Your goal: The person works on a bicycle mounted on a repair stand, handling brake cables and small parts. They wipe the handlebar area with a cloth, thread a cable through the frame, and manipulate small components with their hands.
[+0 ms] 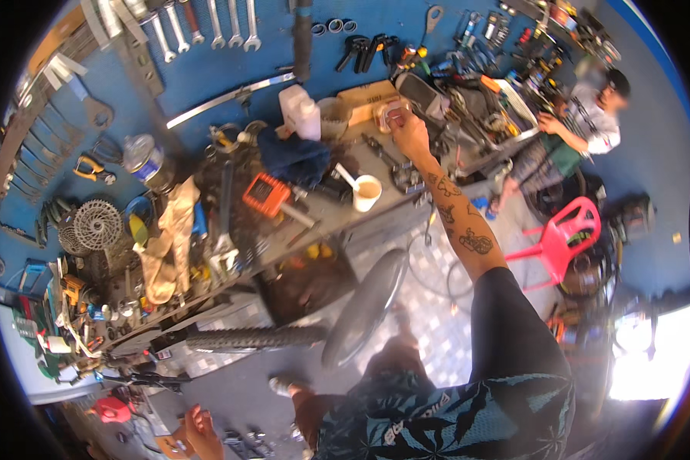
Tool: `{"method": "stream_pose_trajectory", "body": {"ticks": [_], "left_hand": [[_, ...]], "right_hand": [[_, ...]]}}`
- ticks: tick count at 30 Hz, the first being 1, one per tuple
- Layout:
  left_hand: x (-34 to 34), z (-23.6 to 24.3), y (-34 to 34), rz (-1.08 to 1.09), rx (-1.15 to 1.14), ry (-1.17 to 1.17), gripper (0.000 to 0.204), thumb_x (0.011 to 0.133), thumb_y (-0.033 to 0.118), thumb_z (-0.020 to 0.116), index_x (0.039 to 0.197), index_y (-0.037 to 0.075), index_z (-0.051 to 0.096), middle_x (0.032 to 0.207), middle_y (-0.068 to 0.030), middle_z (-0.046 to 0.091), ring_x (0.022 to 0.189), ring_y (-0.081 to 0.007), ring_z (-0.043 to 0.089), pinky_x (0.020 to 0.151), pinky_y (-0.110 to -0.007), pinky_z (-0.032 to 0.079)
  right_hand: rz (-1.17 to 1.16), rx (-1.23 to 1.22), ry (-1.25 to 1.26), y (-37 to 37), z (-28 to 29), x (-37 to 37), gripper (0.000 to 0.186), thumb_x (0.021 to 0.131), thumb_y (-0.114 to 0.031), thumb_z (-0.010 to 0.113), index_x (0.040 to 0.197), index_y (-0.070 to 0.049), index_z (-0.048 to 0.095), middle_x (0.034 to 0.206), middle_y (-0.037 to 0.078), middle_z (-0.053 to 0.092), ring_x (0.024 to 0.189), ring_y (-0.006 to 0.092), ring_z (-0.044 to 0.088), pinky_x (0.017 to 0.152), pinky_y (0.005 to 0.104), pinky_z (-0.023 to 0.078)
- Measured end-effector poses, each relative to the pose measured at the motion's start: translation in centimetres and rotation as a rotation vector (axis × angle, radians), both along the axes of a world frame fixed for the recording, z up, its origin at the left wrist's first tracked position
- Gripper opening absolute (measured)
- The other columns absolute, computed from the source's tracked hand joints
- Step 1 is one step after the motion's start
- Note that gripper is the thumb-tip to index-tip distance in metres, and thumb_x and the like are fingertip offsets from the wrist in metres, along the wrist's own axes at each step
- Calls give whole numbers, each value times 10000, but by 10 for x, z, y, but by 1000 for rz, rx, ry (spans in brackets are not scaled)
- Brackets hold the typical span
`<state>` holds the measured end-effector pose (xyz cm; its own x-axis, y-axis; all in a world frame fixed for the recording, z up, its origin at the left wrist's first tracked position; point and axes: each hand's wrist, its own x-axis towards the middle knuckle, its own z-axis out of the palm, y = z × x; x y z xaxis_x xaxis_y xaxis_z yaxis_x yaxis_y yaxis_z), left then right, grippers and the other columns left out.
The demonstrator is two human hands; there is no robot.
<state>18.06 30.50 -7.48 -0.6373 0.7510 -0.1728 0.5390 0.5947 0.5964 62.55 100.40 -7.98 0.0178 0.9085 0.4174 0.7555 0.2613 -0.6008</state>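
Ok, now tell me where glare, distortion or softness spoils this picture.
Head view: glare burns the patch at lower right to near-white; head view: fisheye distortion bows the wall along its top edge at right, with black surrounding the image; head view: the small item at the right hand is too indistinct to identify.

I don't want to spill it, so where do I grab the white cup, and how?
Probably around the side of the white cup, below its rim, from the front edge of the bench: it stands upright there, and the white stick leans out back-left.
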Motion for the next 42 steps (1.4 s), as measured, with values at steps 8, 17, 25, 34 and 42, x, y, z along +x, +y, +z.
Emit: {"method": "stream_pose_trajectory", "body": {"ticks": [8, 17, 25, 34, 42], "left_hand": [[324, -68, 110, -107, -153, -1048, 369, 1068, 81, 620, 1434, 39, 586, 1285, -60, 710, 1116, -145, 684, 945, -310, 560], [401, -4, 88, 357, -330, -240, 377, 975, 308, 729, 1268, 73, 703, 992, -215, 769, 934, -339, 769, 816, -416, 580], [457, -5, 57, 400, -286, -528, 417, 1007, 336, 688, 1320, 62, 674, 1152, -147, 772, 1038, -303, 749, 948, -399, 583], [361, -18, 33, 339, 473, -719, 624, 1025, 373, 696, 1521, 51, 496, 1244, -98, 730, 1201, -220, 668, 1043, -355, 504], [144, -169, -100, 647, 861, -1353, 434, 1027, 371, 695, 1251, 9, 615, 1126, -163, 733, 979, -273, 715, 873, -419, 585]], "right_hand": [[60, 184, 202, 245, -51, -16, 448, 875, -316, 811, 1217, -66, 665, 1043, 171, 769, 1003, 376, 737, 880, 506, 577], [196, -148, 83, 288, -9, -27, 581, 835, -524, 770, 1224, -98, 704, 1101, 153, 764, 1069, 344, 726, 953, 458, 553], [442, -11, 669, 132, 12, 3, 572, 953, -291, 790, 1344, 34, 529, 1122, 145, 653, 930, 240, 699, 822, 339, 649], [1380, -660, 493, -424, -96, -10, 458, 929, -166, 708, 1296, 9, 497, 1012, 102, 643, 836, 185, 649, 760, 347, 546], [1727, -1121, -314, -639, -118, -201, 546, 941, -285, 805, 1338, -2, 560, 1042, 180, 732, 930, 276, 751, 816, 390, 589]]}}
